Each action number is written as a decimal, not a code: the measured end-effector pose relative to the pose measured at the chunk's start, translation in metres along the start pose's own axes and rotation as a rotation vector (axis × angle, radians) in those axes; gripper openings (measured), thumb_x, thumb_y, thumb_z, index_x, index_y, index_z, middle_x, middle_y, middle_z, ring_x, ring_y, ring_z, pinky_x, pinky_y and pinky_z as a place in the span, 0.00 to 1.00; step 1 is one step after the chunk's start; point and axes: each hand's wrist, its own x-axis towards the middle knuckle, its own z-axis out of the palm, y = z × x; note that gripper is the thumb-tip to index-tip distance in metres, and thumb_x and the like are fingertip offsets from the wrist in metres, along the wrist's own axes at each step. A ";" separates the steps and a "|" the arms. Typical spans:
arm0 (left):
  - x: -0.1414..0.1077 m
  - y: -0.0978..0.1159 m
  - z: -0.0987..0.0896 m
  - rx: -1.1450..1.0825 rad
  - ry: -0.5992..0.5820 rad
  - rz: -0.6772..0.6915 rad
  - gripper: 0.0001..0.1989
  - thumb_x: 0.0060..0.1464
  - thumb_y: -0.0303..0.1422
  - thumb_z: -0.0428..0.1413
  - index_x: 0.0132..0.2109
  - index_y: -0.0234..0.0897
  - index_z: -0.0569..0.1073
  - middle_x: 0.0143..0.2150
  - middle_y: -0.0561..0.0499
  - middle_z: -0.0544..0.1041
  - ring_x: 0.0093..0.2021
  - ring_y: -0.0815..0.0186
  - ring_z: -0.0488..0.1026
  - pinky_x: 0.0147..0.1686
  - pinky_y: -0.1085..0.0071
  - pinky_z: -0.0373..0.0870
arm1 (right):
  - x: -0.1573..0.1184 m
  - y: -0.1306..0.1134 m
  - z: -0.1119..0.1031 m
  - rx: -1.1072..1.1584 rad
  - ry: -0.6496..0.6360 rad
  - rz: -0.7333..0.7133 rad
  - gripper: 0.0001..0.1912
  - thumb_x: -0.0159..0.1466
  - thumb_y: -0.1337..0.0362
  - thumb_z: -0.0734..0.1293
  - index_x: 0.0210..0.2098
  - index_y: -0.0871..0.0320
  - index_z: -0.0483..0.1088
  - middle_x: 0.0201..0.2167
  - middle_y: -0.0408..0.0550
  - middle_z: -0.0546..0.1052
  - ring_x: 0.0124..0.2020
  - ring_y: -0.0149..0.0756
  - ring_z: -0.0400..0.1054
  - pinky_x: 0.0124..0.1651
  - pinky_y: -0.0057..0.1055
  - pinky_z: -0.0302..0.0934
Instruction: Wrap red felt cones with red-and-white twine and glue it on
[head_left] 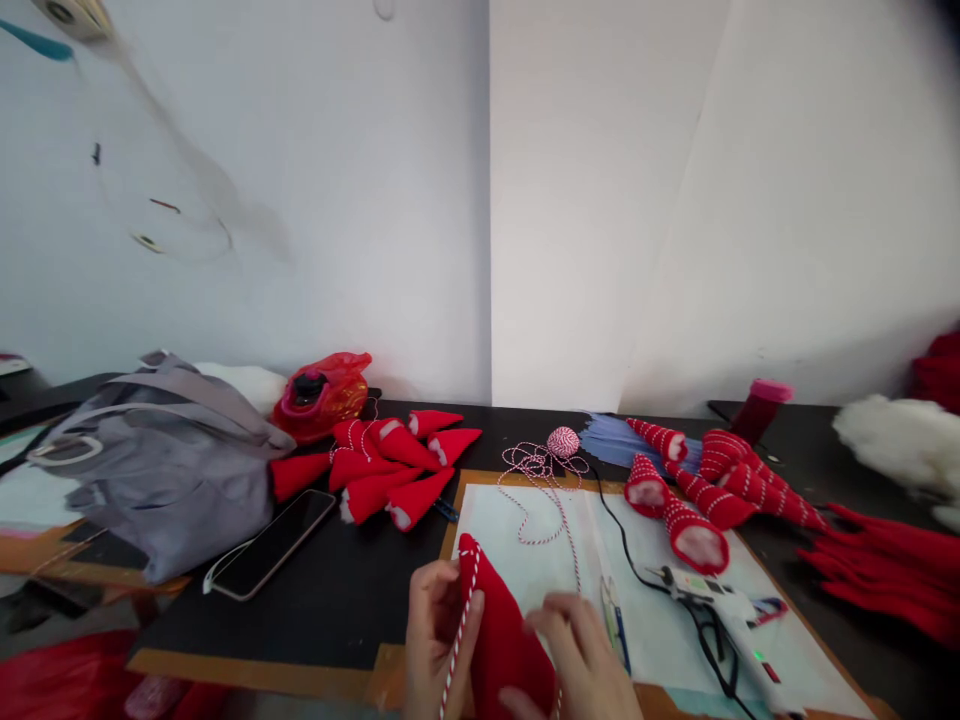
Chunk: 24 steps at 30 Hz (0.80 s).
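Both my hands work at the bottom of the view on a red felt cone (502, 640), its tip pointing up. My left hand (436, 635) grips the cone's left side, where a red-and-white twine (461, 640) runs along its edge. My right hand (579, 650) presses on the felt at the lower right, fingers curled over it. The cone's lower end is cut off by the frame. Just right of my right hand lies a hot glue gun (720, 605) with a black cord, on a white sheet (525, 540).
Plain red felt cones (375, 470) lie in a heap beside a phone (270, 545) and a grey bag (165, 470). Twine-wrapped cones (697, 535) lie at right, near a twine ball (562, 441), red felt strips (885, 570) and white stuffing (907, 440). A white wall stands behind.
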 end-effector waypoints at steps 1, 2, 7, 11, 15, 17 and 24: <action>0.000 0.003 0.004 -0.029 -0.021 -0.006 0.18 0.49 0.41 0.67 0.41 0.41 0.68 0.43 0.49 0.77 0.37 0.63 0.77 0.36 0.72 0.75 | 0.005 0.002 0.000 0.068 0.049 -0.012 0.32 0.52 0.58 0.76 0.55 0.51 0.69 0.55 0.56 0.74 0.53 0.56 0.72 0.53 0.45 0.69; 0.000 0.005 0.007 -0.050 -0.044 -0.009 0.17 0.49 0.40 0.67 0.39 0.40 0.68 0.44 0.49 0.77 0.38 0.63 0.76 0.37 0.72 0.75 | 0.009 0.004 0.000 0.170 0.050 -0.018 0.41 0.50 0.57 0.76 0.61 0.53 0.62 0.58 0.58 0.72 0.55 0.57 0.70 0.55 0.46 0.68; 0.003 0.012 0.014 -0.061 -0.137 -0.058 0.17 0.58 0.47 0.59 0.35 0.36 0.75 0.45 0.46 0.76 0.42 0.62 0.73 0.44 0.70 0.72 | 0.017 0.008 0.010 0.361 0.002 0.074 0.42 0.55 0.65 0.66 0.67 0.54 0.50 0.56 0.54 0.75 0.49 0.48 0.75 0.49 0.39 0.71; 0.008 0.013 0.006 -0.043 -0.395 -0.148 0.25 0.55 0.55 0.57 0.34 0.34 0.75 0.31 0.49 0.73 0.31 0.66 0.69 0.34 0.73 0.68 | 0.011 0.008 0.009 0.257 0.167 0.071 0.39 0.56 0.67 0.64 0.66 0.50 0.52 0.60 0.51 0.72 0.56 0.47 0.72 0.54 0.39 0.68; 0.008 0.011 0.005 0.028 -0.561 -0.278 0.22 0.57 0.53 0.57 0.36 0.36 0.71 0.20 0.61 0.59 0.20 0.74 0.54 0.22 0.78 0.54 | 0.009 0.009 0.003 0.264 0.180 0.109 0.39 0.55 0.67 0.65 0.65 0.50 0.53 0.56 0.50 0.75 0.53 0.47 0.74 0.52 0.39 0.69; 0.004 0.013 0.007 0.084 -0.522 -0.251 0.21 0.62 0.52 0.51 0.35 0.37 0.69 0.20 0.61 0.55 0.20 0.74 0.50 0.20 0.78 0.50 | 0.009 0.009 0.001 0.303 0.178 0.127 0.39 0.54 0.68 0.66 0.64 0.52 0.53 0.55 0.51 0.76 0.51 0.47 0.75 0.50 0.37 0.70; -0.015 0.032 0.026 0.473 -0.611 0.208 0.17 0.69 0.39 0.43 0.34 0.38 0.69 0.28 0.51 0.72 0.28 0.67 0.69 0.30 0.75 0.63 | 0.014 0.013 -0.003 0.078 0.278 0.039 0.32 0.61 0.66 0.64 0.64 0.52 0.56 0.53 0.54 0.75 0.49 0.49 0.75 0.46 0.40 0.72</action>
